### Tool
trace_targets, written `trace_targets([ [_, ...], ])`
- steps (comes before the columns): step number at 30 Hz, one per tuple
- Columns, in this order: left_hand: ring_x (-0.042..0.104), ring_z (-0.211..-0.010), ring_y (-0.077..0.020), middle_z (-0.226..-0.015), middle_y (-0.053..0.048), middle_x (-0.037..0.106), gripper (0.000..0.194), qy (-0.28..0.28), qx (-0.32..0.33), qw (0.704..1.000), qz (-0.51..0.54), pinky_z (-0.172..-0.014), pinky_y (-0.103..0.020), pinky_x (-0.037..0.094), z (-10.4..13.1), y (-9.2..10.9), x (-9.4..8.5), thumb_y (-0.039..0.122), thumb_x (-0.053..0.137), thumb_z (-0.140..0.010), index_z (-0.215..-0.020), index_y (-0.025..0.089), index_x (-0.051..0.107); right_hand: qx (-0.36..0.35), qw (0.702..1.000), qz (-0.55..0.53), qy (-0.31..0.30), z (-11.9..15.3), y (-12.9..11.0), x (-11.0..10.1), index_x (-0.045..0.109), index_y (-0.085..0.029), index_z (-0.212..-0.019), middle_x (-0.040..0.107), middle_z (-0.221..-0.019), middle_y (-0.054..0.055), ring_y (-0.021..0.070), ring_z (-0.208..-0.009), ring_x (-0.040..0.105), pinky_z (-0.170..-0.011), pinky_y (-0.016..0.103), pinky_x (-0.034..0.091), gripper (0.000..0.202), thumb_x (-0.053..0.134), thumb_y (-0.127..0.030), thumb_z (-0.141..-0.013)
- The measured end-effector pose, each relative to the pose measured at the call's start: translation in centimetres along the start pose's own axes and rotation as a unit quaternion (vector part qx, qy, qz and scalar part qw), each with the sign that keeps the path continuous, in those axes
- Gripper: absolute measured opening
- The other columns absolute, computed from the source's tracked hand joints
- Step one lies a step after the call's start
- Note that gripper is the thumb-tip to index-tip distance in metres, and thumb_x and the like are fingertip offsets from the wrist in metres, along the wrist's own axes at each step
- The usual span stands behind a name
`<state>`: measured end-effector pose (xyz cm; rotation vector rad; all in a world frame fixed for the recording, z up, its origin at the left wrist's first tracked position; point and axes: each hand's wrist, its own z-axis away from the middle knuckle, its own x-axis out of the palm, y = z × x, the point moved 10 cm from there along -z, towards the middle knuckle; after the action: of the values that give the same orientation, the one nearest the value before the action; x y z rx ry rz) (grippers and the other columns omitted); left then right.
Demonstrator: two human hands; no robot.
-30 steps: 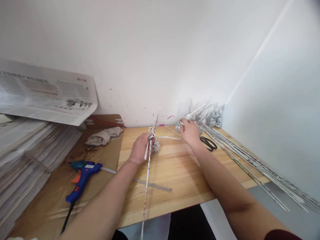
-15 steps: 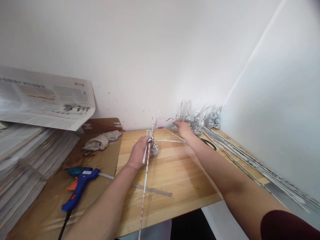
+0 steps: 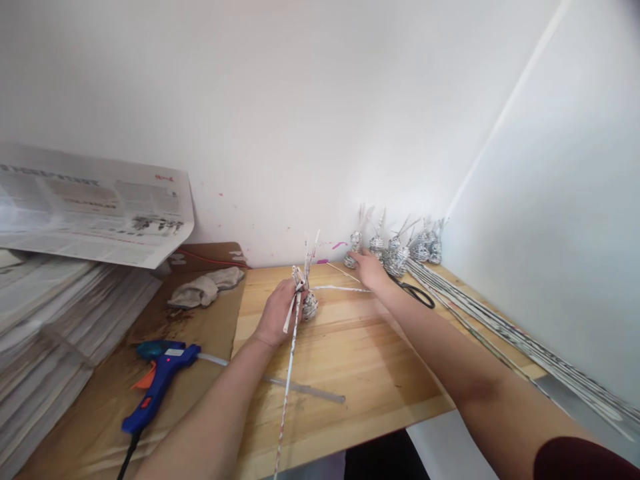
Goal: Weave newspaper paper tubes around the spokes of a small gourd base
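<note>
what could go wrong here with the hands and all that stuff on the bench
The right hand reaches among small woven newspaper balls standing close together by the wall; a nudge might topple some. The left hand grips a long rolled-paper stick overhanging the wooden bench; it may snag and bend.

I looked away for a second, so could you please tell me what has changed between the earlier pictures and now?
The right hand moved from the woven paper ball beside the black scissors leftward along the back row of woven newspaper balls; it now rests at the row's left end. Whether it grips one is unclear. The left hand kept holding the half-woven paper ball with long rolled paper sticks. The blue glue gun stayed put.
</note>
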<state>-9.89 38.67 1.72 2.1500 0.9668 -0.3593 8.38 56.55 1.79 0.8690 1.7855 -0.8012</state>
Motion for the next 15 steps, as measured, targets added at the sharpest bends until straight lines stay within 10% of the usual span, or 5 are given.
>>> trace_targets([
  [15, 0.06, -0.071, -0.0185, -0.083, -0.006, 0.068, 0.022, -0.081, -0.037, 0.993, 0.079, -0.069, -0.031, 0.047, -0.4, 0.5, 0.4, 0.04, 0.056, -0.091, -0.09, 0.019, 0.062, -0.074, 0.942, -0.319, -0.073, 7.9, -12.8, -2.2, 0.072, -0.019, -0.109, 0.078, -0.103, 0.007, 0.0196, -0.091, 0.072, -0.082, 0.031, 0.052, 0.024, 0.059, -0.021, -0.089],
])
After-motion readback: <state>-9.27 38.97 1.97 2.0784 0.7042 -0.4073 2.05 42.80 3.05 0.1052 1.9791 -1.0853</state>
